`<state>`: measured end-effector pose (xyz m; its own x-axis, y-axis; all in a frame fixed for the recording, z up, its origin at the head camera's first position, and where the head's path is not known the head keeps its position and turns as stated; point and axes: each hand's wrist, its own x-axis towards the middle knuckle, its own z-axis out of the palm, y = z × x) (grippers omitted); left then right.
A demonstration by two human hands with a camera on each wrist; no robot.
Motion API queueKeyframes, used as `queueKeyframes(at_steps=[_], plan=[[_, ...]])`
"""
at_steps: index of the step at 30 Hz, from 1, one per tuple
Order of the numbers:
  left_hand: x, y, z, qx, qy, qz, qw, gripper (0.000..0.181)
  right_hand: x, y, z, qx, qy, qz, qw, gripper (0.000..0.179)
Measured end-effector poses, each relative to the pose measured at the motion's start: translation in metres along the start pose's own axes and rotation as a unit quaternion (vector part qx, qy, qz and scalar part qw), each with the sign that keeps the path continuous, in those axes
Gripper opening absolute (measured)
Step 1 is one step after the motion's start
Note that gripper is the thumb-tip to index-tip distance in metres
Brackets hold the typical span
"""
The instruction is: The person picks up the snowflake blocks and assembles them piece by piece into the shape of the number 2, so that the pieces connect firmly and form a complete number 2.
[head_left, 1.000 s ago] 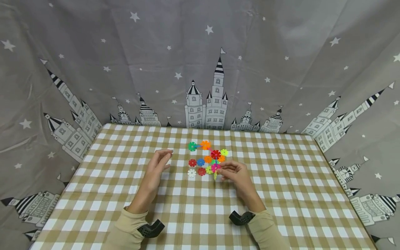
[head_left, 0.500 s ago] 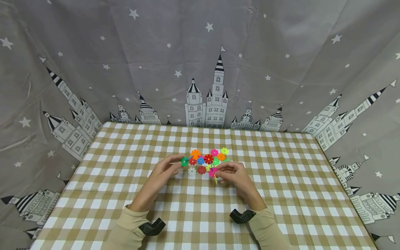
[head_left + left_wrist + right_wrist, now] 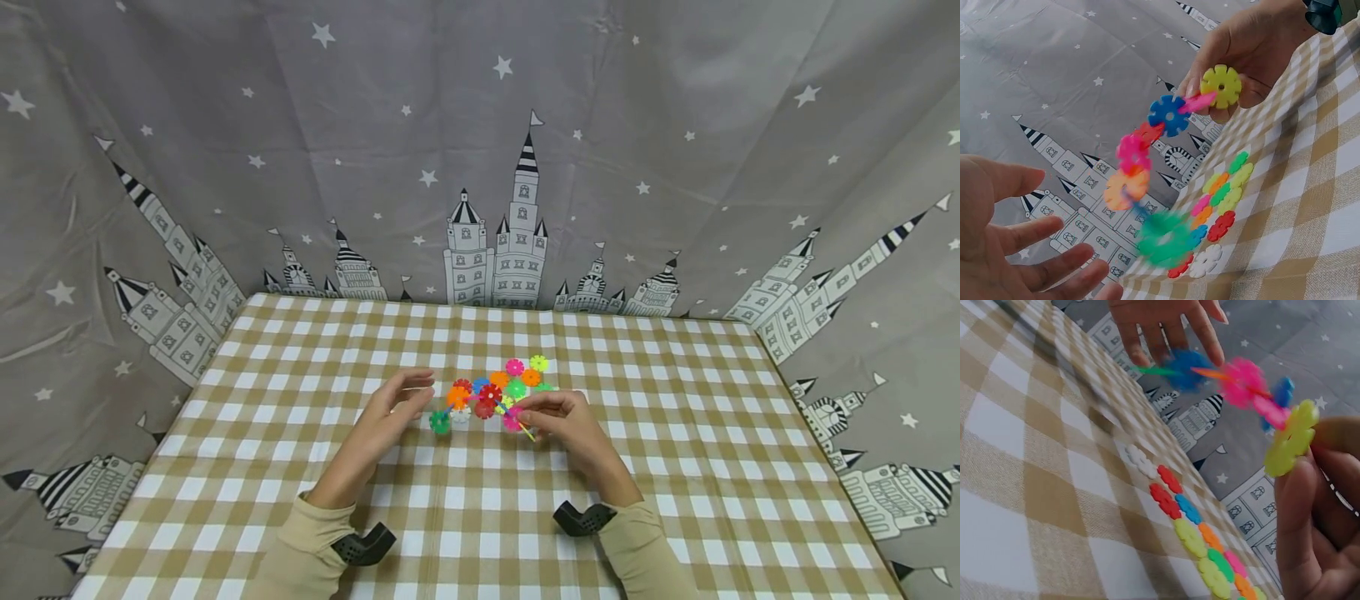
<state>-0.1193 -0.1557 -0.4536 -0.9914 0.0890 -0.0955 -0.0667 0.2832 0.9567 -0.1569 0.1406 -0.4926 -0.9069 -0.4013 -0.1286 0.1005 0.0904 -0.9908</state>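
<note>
My right hand (image 3: 558,421) pinches the yellow end of a curved chain of slotted plastic snowflake discs. In the left wrist view the yellow disc (image 3: 1221,86) leads through pink, a blue disc (image 3: 1169,115), red, pink and an orange disc (image 3: 1125,187) to a blurred green disc (image 3: 1165,239) at the far end. The chain hangs above the table, fanning out to the left. My left hand (image 3: 392,410) is held beside the green end, fingers spread and apart from it, palm facing the chain. Its palm shows in the right wrist view.
Below the chain, loose snowflake discs lie flat in rows on the checked tablecloth (image 3: 300,467). Among them are a white disc (image 3: 1206,260), a red disc (image 3: 1220,226) and several yellow, green, orange and pink ones. A grey curtain (image 3: 360,167) printed with castles stands behind the table.
The chain has swung down and to the left, its green end coming toward me beside the left hand. My left hand has moved slightly right. The right hand stays nearly in place.
</note>
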Motion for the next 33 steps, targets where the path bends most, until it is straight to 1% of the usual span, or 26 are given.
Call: queueKeyframes(at_steps=[1, 3, 5, 6, 8, 9, 12, 14, 16, 18, 19, 22, 24, 27, 32, 33], plan=[[0.000, 0.000, 0.000, 0.002, -0.001, 0.002, 1.0000, 0.045, -0.001, -0.001, 0.000, -0.007, -0.010, -0.002, 0.9999, 0.026], [0.000, 0.000, 0.001, 0.002, -0.013, 0.013, 0.9998, 0.043, -0.002, -0.003, -0.001, -0.028, -0.040, -0.020, 0.9986, 0.023], [-0.001, 0.001, 0.004, -0.003, -0.049, 0.023, 0.9985, 0.041, -0.003, -0.005, 0.001, -0.054, -0.079, -0.054, 0.9940, 0.019], [-0.002, 0.002, 0.005, -0.011, -0.076, 0.024, 0.9967, 0.041, -0.003, -0.006, 0.003, -0.066, -0.098, -0.068, 0.9906, 0.018], [-0.004, 0.003, 0.011, -0.016, -0.134, 0.021, 0.9907, 0.041, -0.003, -0.009, 0.006, -0.081, -0.137, -0.105, 0.9816, 0.016], [-0.005, 0.004, 0.014, -0.017, -0.162, 0.018, 0.9865, 0.041, -0.003, -0.010, 0.009, -0.084, -0.156, -0.117, 0.9772, 0.015], [-0.007, 0.004, 0.025, -0.014, -0.229, 0.009, 0.9732, 0.037, -0.005, -0.013, 0.016, -0.082, -0.199, -0.126, 0.9684, 0.013], [-0.009, 0.004, 0.032, -0.022, -0.261, 0.010, 0.9649, 0.031, -0.005, -0.013, 0.020, -0.081, -0.215, -0.128, 0.9648, 0.013], [-0.011, 0.003, 0.037, -0.041, -0.284, 0.011, 0.9579, 0.026, -0.006, -0.013, 0.024, -0.079, -0.218, -0.121, 0.9651, 0.013], [-0.012, 0.001, 0.039, -0.066, -0.293, 0.005, 0.9539, 0.023, -0.006, -0.012, 0.026, -0.080, -0.205, -0.118, 0.9684, 0.013], [-0.012, 0.001, 0.039, -0.076, -0.290, -0.001, 0.9539, 0.022, -0.006, -0.011, 0.026, -0.081, -0.193, -0.118, 0.9706, 0.014], [-0.012, 0.000, 0.037, -0.092, -0.265, -0.023, 0.9595, 0.025, -0.007, -0.010, 0.025, -0.079, -0.148, -0.109, 0.9797, 0.015], [-0.011, -0.001, 0.035, -0.103, -0.248, -0.041, 0.9623, 0.027, -0.009, -0.009, 0.023, -0.081, -0.121, -0.110, 0.9832, 0.015], [-0.010, 0.000, 0.033, -0.118, -0.237, -0.055, 0.9629, 0.030, -0.010, -0.009, 0.022, -0.082, -0.101, -0.120, 0.9841, 0.016], [-0.009, 0.002, 0.034, -0.130, -0.250, -0.054, 0.9579, 0.032, -0.009, -0.009, 0.024, -0.088, -0.094, -0.160, 0.9787, 0.009], [-0.009, 0.002, 0.035, -0.130, -0.251, -0.050, 0.9580, 0.032, -0.008, -0.009, 0.025, -0.090, -0.091, -0.167, 0.9776, 0.008]])
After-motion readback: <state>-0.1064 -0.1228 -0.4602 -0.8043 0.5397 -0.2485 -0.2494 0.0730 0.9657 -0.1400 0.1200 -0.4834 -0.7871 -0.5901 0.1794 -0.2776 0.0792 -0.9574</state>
